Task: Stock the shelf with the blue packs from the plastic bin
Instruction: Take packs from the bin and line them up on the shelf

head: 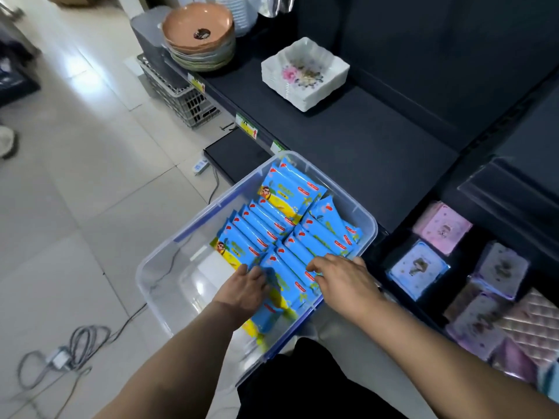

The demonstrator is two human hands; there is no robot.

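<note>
A clear plastic bin (157,276) with blue clips stands on the floor against the dark shelf (348,140). Inside it, several blue packs (287,207) with yellow print stand on edge in two rows. Both my hands are down in the near end of the bin. My left hand (246,287) has its fingertips pushed in among the packs of the left row. My right hand (341,278) curls its fingers over the tops of the packs in the right row. Between the two hands sits a group of blue packs (287,278), their lower parts hidden.
On the shelf stand a pile of white flowered square plates (305,72) and stacked tan bowls (198,31). Pink and lilac packets (441,228) fill the lower shelf at right. A grey wire basket (181,98), a power strip (201,166) and cables (75,343) lie on the tiled floor.
</note>
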